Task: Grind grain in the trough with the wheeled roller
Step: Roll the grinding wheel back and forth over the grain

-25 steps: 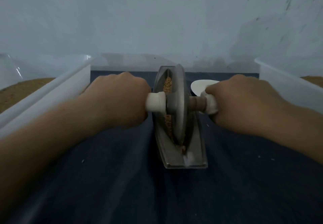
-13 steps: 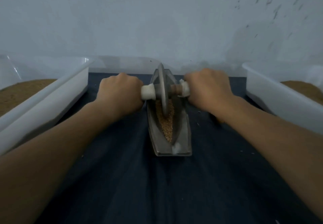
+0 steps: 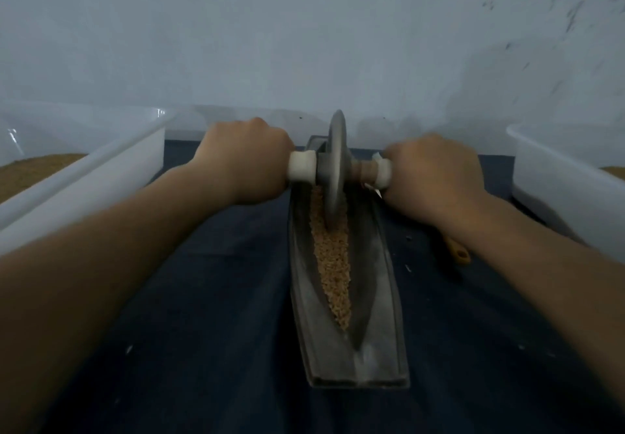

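Observation:
A long grey metal trough (image 3: 385,301) lies on the dark blue cloth, running away from me. A strip of tan grain (image 3: 331,264) fills its groove. The wheeled roller (image 3: 335,169), a grey metal disc on a wooden axle with white handle ends, stands upright at the trough's far end with its rim in the grain. My left hand (image 3: 247,159) grips the left handle. My right hand (image 3: 436,176) grips the right handle. Both arms are stretched forward.
A white plastic tub (image 3: 101,176) with tan material stands at the left, and another white tub (image 3: 558,176) at the right. A yellow-brown handle (image 3: 458,254) pokes out under my right forearm. A pale wall rises just behind the trough.
Both hands pushed the roller from the middle of the trough to its far end, uncovering the grain in the near part of the groove.

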### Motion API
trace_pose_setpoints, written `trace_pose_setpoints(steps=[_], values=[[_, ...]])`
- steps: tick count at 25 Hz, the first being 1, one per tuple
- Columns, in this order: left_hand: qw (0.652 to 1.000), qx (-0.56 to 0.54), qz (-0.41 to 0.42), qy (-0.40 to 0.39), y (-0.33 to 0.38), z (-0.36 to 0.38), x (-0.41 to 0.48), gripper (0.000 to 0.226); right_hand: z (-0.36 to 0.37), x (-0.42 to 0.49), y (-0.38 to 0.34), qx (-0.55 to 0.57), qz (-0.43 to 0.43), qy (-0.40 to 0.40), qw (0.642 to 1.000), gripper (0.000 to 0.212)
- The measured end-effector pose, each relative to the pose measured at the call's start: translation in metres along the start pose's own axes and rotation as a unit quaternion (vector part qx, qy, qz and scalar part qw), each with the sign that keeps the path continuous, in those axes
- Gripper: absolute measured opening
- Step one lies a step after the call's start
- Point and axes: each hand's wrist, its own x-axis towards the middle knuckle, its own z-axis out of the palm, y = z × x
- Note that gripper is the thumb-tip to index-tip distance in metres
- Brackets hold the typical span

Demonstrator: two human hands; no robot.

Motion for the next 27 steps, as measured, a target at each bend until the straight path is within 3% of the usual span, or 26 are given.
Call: trace_pose_setpoints(steps=[3, 7, 11, 12, 14, 16, 22, 27], values=[[1.000, -0.002, -0.003, 0.002, -0.002, 0.000, 0.017, 0.020, 0.003, 0.019, 0.001, 0.035, 0.012, -0.032, 0.999, 0.020], [0.999, 0.025, 0.020, 0.010, 0.011, -0.025, -0.018, 0.014, -0.016, -0.021, 0.003, 0.056, -0.010, -0.083, 0.995, 0.020], [0.999, -0.023, 0.039, -0.013, 0.003, -0.040, -0.078, 0.010, -0.058, -0.074, 0.009, -0.030, -0.086, 0.048, 0.995, 0.036], [0.999, -0.024, 0.037, -0.016, 0.001, -0.040, -0.083, 0.017, -0.063, -0.077, 0.009, -0.031, -0.087, 0.050, 0.994, 0.036], [0.999, -0.009, 0.034, -0.005, 0.000, -0.034, -0.078, 0.023, -0.049, -0.073, 0.009, -0.038, -0.089, 0.011, 0.995, 0.028], [1.000, 0.015, 0.013, 0.021, 0.005, -0.020, -0.052, 0.012, -0.027, -0.046, 0.006, -0.016, -0.045, -0.036, 0.998, 0.021], [0.998, 0.009, -0.043, 0.046, 0.007, 0.008, 0.008, 0.013, 0.002, 0.022, -0.003, 0.035, 0.020, -0.036, 0.999, 0.019], [0.999, -0.015, -0.014, 0.028, 0.014, -0.023, -0.053, 0.011, -0.039, -0.037, -0.004, 0.018, -0.034, -0.057, 0.998, 0.009]])
